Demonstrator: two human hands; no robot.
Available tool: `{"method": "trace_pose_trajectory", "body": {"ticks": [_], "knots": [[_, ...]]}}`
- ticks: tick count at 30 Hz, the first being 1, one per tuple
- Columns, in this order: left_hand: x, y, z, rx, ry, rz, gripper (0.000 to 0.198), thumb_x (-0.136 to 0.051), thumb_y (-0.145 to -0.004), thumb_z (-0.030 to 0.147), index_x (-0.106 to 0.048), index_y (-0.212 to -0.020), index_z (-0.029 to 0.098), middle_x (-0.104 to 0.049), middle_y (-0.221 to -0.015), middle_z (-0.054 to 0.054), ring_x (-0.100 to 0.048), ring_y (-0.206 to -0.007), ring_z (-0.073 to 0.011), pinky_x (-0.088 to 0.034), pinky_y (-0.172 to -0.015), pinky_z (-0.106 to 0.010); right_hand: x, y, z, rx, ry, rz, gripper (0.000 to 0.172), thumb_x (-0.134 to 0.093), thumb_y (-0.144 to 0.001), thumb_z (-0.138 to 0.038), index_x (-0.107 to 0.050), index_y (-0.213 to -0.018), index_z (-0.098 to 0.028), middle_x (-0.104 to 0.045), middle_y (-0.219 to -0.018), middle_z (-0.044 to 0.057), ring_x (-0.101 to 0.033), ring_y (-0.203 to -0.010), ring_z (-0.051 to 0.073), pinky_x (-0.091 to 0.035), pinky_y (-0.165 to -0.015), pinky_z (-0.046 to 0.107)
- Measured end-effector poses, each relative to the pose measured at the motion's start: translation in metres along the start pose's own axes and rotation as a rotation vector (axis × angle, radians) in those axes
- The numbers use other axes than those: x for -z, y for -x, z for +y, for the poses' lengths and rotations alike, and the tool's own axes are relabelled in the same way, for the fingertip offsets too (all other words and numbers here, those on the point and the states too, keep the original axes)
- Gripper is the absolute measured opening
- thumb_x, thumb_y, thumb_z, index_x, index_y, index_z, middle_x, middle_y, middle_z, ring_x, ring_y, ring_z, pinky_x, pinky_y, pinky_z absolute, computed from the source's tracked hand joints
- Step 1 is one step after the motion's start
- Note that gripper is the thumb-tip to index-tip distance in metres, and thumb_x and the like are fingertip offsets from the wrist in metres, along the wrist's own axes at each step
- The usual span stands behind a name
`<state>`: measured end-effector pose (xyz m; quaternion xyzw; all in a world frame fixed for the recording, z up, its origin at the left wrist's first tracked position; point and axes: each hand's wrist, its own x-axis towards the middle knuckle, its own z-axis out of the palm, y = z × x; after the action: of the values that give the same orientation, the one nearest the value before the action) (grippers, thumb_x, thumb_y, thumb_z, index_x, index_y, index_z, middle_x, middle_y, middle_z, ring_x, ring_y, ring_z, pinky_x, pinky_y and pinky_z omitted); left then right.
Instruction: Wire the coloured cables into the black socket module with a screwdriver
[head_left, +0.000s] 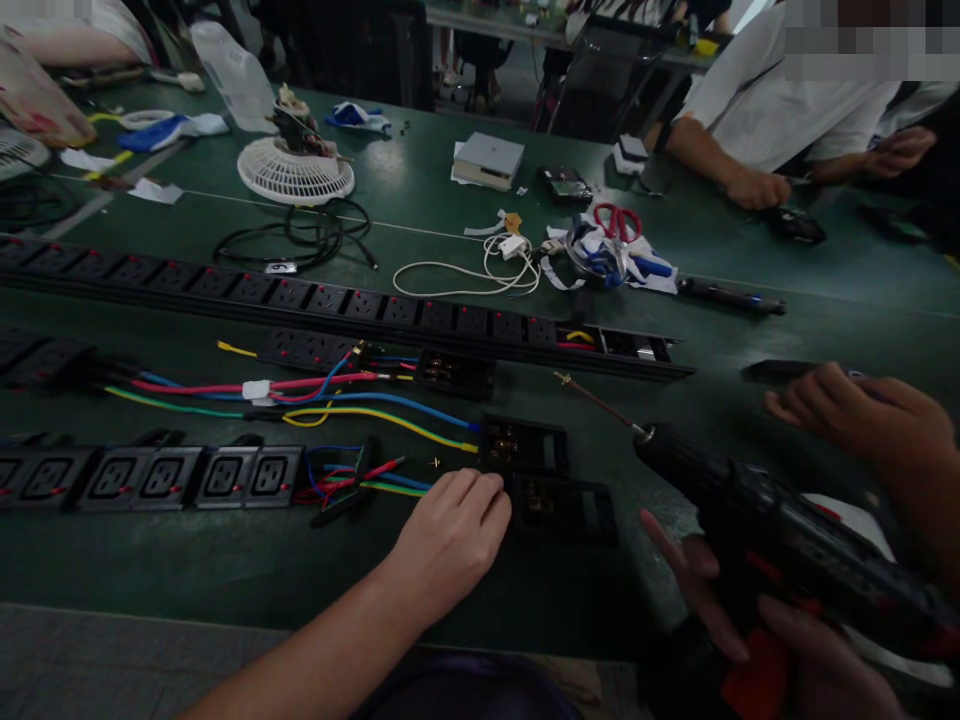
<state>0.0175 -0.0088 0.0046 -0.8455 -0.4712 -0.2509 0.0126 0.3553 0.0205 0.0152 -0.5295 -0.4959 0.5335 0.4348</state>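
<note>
Near the table's point(187, 565) front edge, right hand point(817, 655) gripped drill point(795, 535); left hand point(461, 520), beside black box point(570, 512), hold unclear.

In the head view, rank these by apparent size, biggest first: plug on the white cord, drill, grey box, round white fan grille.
1. drill
2. fan grille
3. grey box
4. plug

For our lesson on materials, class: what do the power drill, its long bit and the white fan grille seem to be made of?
Power drill: probably plastic casing, dark and smooth, with moulded-looking contours.
Long bit: likely metal, judging by its thin, straight shaft; finish unclear.
White fan grille: probably plastic, matt-looking, with fine, even ribs.
</note>
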Motion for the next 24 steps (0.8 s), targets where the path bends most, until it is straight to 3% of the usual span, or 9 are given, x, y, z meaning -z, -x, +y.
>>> {"method": "trace_pose_trajectory", "body": {"ticks": [1,3,6,9,14,17,19,20,24], "knots": [[-0.001,0.0,0.001,-0.002,-0.004,-0.002,0.018,-0.049,-0.096,0.01,-0.066,-0.103,0.009,-0.065,-0.107,-0.012,-0.06,-0.092,-0.0231,-0.055,-0.08,-0.037,-0.019,0.017,-0.001,-0.024,-0.136,-0.023,0.063,-0.067,-0.08,-0.051,-0.046,-0.134,-0.025,-0.053,-0.089,0.002,-0.036,-0.048,-0.003,-0.054,-0.096,0.035],[-0.003,-0.001,0.002,-0.005,-0.009,0.001,0.02,-0.047,-0.096,0.008,-0.066,-0.104,0.007,-0.065,-0.109,-0.013,-0.06,-0.095,-0.0235,-0.055,-0.084,-0.038,-0.045,0.034,-0.008,-0.066,-0.242,-0.009,0.054,-0.06,-0.085,-0.042,-0.042,-0.134,-0.026,-0.053,-0.095,0.002,-0.04,-0.049,-0.002,-0.051,-0.105,0.036],[-0.006,0.0,0.002,-0.002,0.004,0.008,0.021,-0.046,-0.097,0.006,-0.065,-0.106,0.006,-0.065,-0.112,-0.014,-0.06,-0.102,-0.0244,-0.054,-0.092,-0.04,-0.057,0.03,-0.017,-0.063,-0.253,-0.129,0.042,-0.051,-0.09,-0.04,-0.04,-0.127,-0.023,-0.051,-0.101,0.003,-0.042,-0.051,-0.002,-0.048,-0.109,0.038],[-0.008,0.001,0.001,0.008,0.04,-0.016,0.021,-0.046,-0.097,0.006,-0.064,-0.107,0.005,-0.064,-0.114,-0.014,-0.059,-0.105,-0.025,-0.053,-0.095,-0.041,-0.056,0.019,-0.021,-0.069,-0.22,-0.195,0.037,-0.045,-0.091,-0.038,-0.04,-0.123,-0.02,-0.05,-0.106,0.006,-0.044,-0.053,-0.001,-0.052,-0.1,0.034],[-0.006,0.001,0.0,0.038,0.117,-0.01,0.02,-0.044,-0.099,0.007,-0.063,-0.104,0.007,-0.064,-0.114,-0.013,-0.061,-0.102,-0.0222,-0.055,-0.09,-0.036,-0.062,0.014,-0.024,-0.01,-0.174,-0.276,0.033,-0.046,-0.092,-0.036,-0.036,-0.118,-0.017,-0.05,-0.106,0.006,-0.046,-0.055,0.0,-0.048,-0.065,0.017],[-0.005,0.001,0.001,0.07,0.169,0.002,0.021,-0.042,-0.101,0.009,-0.062,-0.106,0.007,-0.064,-0.113,-0.013,-0.062,-0.102,-0.02,-0.055,-0.09,-0.033,-0.064,0.012,-0.023,-0.032,-0.158,-0.266,0.036,-0.047,-0.092,-0.037,-0.037,-0.12,-0.018,-0.051,-0.106,0.006,-0.046,-0.055,-0.001,-0.054,-0.09,0.03],[-0.005,0.001,0.001,0.074,0.174,-0.006,0.022,-0.04,-0.101,0.009,-0.062,-0.105,0.007,-0.064,-0.113,-0.012,-0.063,-0.099,-0.0189,-0.055,-0.088,-0.032,-0.061,0.01,-0.021,-0.018,-0.153,-0.252,0.039,-0.048,-0.092,-0.037,-0.037,-0.125,-0.021,-0.052,-0.103,0.003,-0.045,-0.053,-0.002,-0.045,-0.113,0.035],[-0.005,0.001,0.001,0.069,0.168,-0.007,0.022,-0.04,-0.101,0.009,-0.062,-0.105,0.008,-0.064,-0.113,-0.012,-0.063,-0.097,-0.0187,-0.056,-0.086,-0.032,-0.058,0.01,-0.02,-0.017,-0.151,-0.235,0.04,-0.048,-0.091,-0.037,-0.038,-0.127,-0.023,-0.052,-0.102,0.003,-0.045,-0.052,-0.002,-0.046,-0.111,0.034],[-0.005,-0.001,0.001,0.052,0.144,-0.016,0.024,-0.039,-0.102,0.009,-0.062,-0.104,0.008,-0.064,-0.113,-0.013,-0.063,-0.095,-0.0188,-0.056,-0.083,-0.033,-0.035,0.019,-0.031,-0.111,-0.038,-0.097,0.05,-0.059,-0.083,-0.039,-0.047,-0.127,-0.018,-0.053,-0.101,0.009,-0.045,-0.053,0.003,-0.054,-0.07,0.024]]}}
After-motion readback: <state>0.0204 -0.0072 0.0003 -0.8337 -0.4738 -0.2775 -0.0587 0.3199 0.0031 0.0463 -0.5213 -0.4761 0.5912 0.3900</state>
